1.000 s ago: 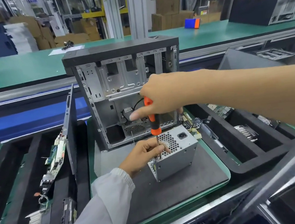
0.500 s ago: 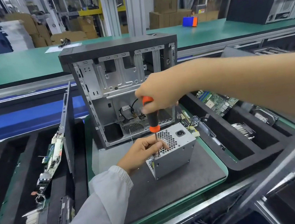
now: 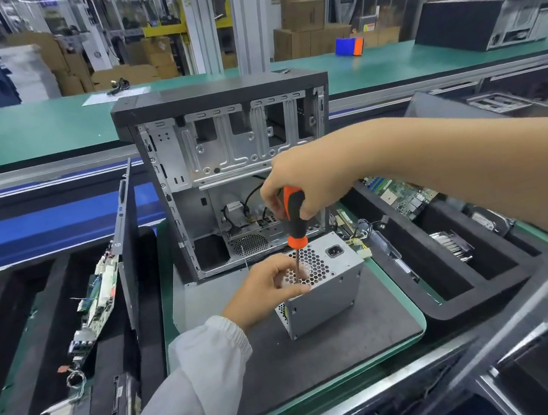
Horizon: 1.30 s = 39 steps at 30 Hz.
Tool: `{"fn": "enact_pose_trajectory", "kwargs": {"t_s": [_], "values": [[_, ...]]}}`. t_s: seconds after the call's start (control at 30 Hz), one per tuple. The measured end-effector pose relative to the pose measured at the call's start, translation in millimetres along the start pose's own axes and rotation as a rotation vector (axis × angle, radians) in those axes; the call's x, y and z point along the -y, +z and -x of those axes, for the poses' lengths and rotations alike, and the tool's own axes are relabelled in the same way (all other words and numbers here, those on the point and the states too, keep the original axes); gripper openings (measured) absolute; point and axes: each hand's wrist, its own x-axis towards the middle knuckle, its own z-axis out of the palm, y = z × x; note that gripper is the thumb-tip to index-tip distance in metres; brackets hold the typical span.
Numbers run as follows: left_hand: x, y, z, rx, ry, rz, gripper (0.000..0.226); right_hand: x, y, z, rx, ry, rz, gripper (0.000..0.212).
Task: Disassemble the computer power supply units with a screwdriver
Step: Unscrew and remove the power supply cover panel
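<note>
The right hand is curled round the top of the screwdriver, gripping its orange-and-black handle from above, with the shaft running almost straight down. The left hand sits at the near-left top corner of the PSU; its fingers are bent and pinch close about the lower shaft where the tip meets the grille, steadying both bit and box. Whether the tip sits in a screw head cannot be told, since the fingers hide it.

The PSU stands on the dark mat, roughly at the mat's centre, honeycomb fan grille and power socket facing up. At 12 o'clock from it, just behind, is the open case, upright and stripped of most parts, a few cables left inside. At 3 o'clock lies a black foam tray holding a board and a heatsink; at 9 o'clock another tray holds a circuit board and finned parts, with a side panel standing on edge between it and the mat.

The step in hand looks like backing out a cover screw at the grille's near-left corner. Next, the bit must stay square and pressed into the head while the right hand turns anticlockwise; the left should keep the PSU from twisting and be ready to catch the loosened screw.
</note>
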Motion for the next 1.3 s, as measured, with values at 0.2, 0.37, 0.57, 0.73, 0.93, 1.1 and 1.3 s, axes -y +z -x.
{"fn": "enact_pose_trajectory", "kwargs": {"t_s": [0.2, 0.37, 0.57, 0.73, 0.93, 1.1, 1.3], "values": [[0, 4, 0, -0.025, 0.071, -0.349, 0.024, 2, 12, 3, -0.056, 0.104, -0.217, 0.047], [1, 6, 1, -0.009, 0.02, -0.363, 0.025, 0, 21, 0, -0.14, 0.138, -0.17, 0.037], [-3, 9, 3, 0.052, -0.018, -0.469, 0.017, -4, 5, 19, -0.13, 0.017, -0.221, 0.02], [-10, 17, 4, 0.06, -0.067, -0.687, 0.017, -12, -1, 27, -0.169, 0.074, -0.254, 0.015], [-1, 6, 3, -0.237, -0.423, 0.115, 0.023, -15, 3, 26, -0.246, 0.126, -0.295, 0.008], [10, -4, 8, -0.374, -0.675, 1.104, 0.025, -15, 5, 18, -0.273, 0.145, -0.347, 0.008], [23, 5, 11, -0.445, -0.679, 0.932, 0.04, -12, 10, 5, -0.261, 0.138, -0.335, 0.009]]}}
